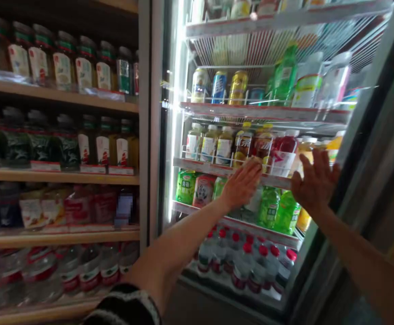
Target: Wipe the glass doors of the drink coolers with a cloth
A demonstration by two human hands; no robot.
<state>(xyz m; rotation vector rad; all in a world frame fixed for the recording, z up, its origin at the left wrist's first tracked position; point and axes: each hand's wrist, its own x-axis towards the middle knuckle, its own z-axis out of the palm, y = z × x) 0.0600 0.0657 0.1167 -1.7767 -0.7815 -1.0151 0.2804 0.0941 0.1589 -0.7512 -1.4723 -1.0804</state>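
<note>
My left hand [241, 186] reaches toward a lit drinks cooler [156, 135], its fingers stretched out and slightly blurred. I see nothing held in it. It overlaps the shelf edge below the dark tea bottles [243, 143]. To the right, my right hand [315, 180] is raised with its fingers spread, holding nothing, in front of the cooler's right side. A bottle of red drink [284, 155] and green bottles [269, 205] show between the hands. Whether either hand touches the cooler's front, I cannot tell.
Wooden shelves [59, 178] on the left carry jars, pouches and large bottles. Inside the cooler, cans [219, 85] stand on an upper shelf, and red-capped water bottles [247, 264] stand at the bottom. A dark frame [342, 162] runs along the cooler's right edge.
</note>
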